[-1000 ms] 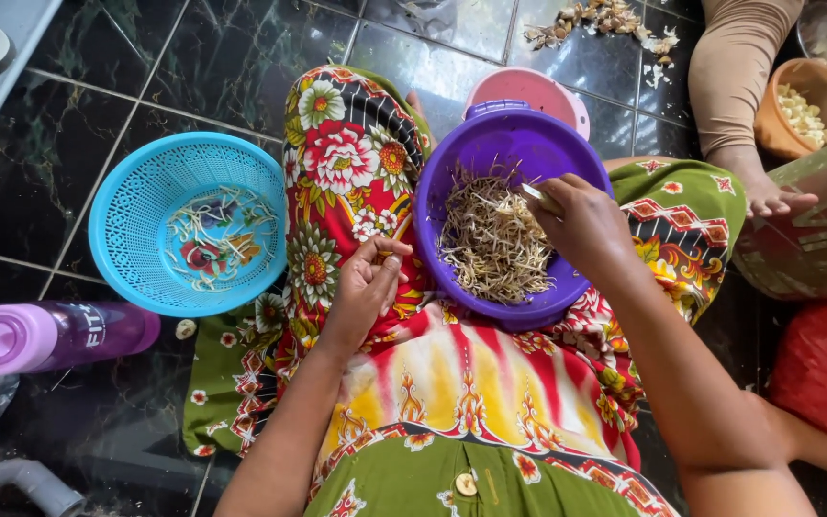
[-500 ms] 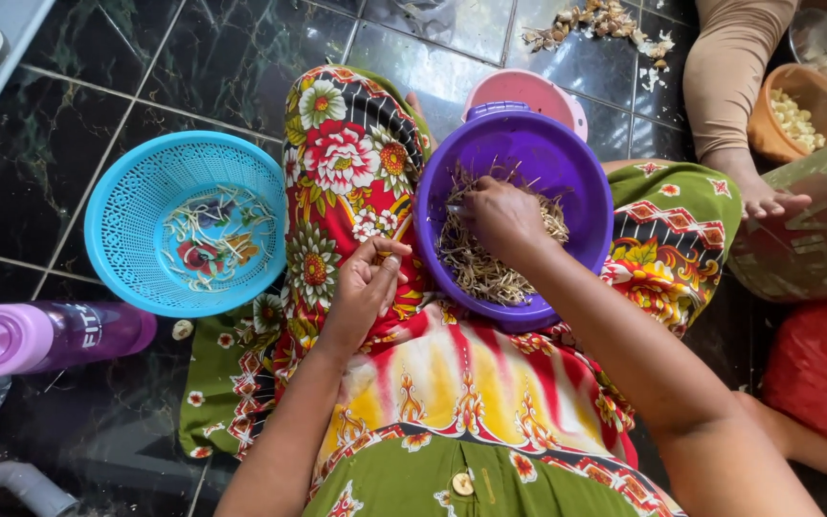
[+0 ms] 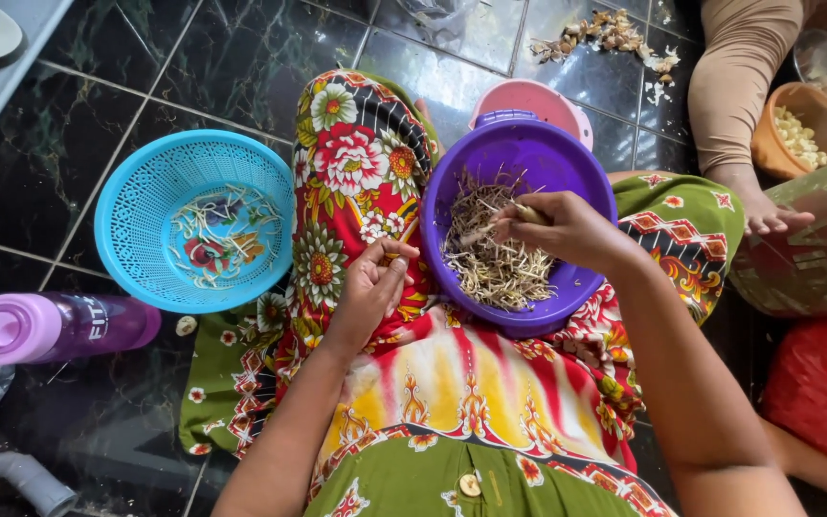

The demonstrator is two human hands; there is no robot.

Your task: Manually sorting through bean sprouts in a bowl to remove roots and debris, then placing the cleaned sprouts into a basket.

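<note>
We see the pale sprouts (image 3: pixel 500 258) heaped in the purple bowl (image 3: pixel 567 168) on the lap, and the right hand (image 3: pixel 567 230) reaches into them, its fingers pinched together on a few strands. Just left of that grip, outside the bowl's rim, the left hand (image 3: pixel 370 287) rests on the flowered cloth (image 3: pixel 351 163), fingers curled in with thumb meeting fingertips; we cannot tell what it holds. Further left sits a blue basket (image 3: pixel 136 206), beyond it a purple bottle (image 3: pixel 55 327).
</note>
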